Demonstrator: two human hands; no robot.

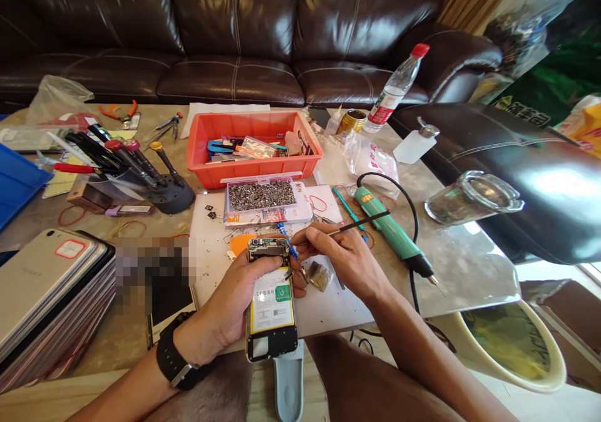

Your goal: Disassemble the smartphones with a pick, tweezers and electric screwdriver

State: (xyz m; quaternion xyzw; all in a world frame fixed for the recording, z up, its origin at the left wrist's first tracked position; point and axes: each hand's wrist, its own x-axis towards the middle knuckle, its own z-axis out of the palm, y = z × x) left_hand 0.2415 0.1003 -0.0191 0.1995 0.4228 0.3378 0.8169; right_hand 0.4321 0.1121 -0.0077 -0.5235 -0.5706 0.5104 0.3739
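My left hand [230,297] is closed around an opened phone [273,344], thumb across its upper part. The back cover is off, baring the circuit board at the top and a white battery [267,309] with a green label. A slim dark tool [366,220] is pinched in my right hand [350,256], just right of the phone's top; its working end is hidden by the fingers. A blue screwdriver [285,234] slants between the phone and my right fingers; whether they touch it I cannot tell. Below those fingers is a brownish sponge-like block [320,277].
A clear case of tiny screws [261,195] stands before an orange bin [253,121] of parts. At right are a green electric screwdriver [387,221], a glass jar [469,196] and a bottle [393,90]. Stacked phones [51,284] and a tool holder [171,193] are at left.
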